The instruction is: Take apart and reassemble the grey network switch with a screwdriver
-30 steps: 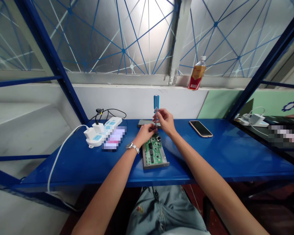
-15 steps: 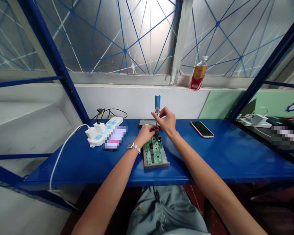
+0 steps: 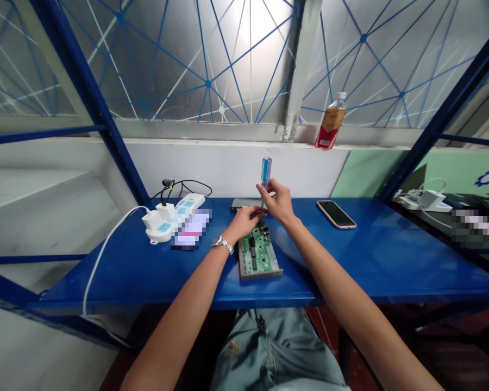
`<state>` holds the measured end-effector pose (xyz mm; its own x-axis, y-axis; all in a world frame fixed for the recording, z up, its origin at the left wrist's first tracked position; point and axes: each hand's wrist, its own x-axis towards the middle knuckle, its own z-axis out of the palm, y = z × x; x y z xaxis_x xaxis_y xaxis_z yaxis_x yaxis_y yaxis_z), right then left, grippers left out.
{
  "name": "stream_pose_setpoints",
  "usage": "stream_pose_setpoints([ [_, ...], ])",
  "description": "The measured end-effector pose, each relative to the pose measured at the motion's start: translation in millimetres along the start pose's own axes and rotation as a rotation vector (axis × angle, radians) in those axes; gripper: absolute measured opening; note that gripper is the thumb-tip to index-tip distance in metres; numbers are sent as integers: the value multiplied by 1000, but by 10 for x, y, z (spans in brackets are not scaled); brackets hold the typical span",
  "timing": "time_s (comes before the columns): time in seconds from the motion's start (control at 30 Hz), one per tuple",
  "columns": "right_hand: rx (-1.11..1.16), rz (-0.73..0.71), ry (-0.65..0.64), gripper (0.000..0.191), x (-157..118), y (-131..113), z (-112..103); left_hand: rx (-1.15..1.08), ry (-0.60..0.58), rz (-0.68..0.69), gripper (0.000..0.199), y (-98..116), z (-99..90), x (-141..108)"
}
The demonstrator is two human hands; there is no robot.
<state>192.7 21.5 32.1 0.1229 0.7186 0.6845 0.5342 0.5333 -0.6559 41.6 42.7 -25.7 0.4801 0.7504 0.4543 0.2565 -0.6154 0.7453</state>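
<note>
A green circuit board sits in a grey metal tray on the blue table. My right hand pinches a screwdriver with a blue clear handle, its shaft pointing down to the far end of the board. Close beside it, the fingers of my left hand are closed around the lower end of the shaft; whatever else they hold is hidden. The tip of the screwdriver cannot be made out. Behind my hands lies a flat grey metal piece.
A white power strip with plugs and cables and a blurred phone lie at the left. At the right is a dark-screened phone. A bottle stands on the ledge behind.
The screwdriver handle has shifted slightly right and now leans a little. My right thumb and fingers have closed in on the lower part of the screwdriver.
</note>
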Motion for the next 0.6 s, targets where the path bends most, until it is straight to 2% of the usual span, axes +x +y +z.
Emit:
stream_pose_setpoints([
  [0.13, 181, 15, -127, 40, 39, 64, -26, -47, -17, -33, 20, -35, 3, 3],
  [0.23, 219, 15, -203, 42, 46, 67, -31, -69, -10, -41, 20, -44, 6, -2],
  [0.3, 155, 20, -135, 40, 36, 43, -20, -63, -3, -41, 20, -35, 6, -6],
  [0.43, -82, 41, 121, 41, 13, -60, 8, -18, 10, -36, 19, -6, 3, -11],
  [0.6, -283, 46, 168, 42, 5, -160, 6, -26, 18, -44, 19, -17, 13, -8],
])
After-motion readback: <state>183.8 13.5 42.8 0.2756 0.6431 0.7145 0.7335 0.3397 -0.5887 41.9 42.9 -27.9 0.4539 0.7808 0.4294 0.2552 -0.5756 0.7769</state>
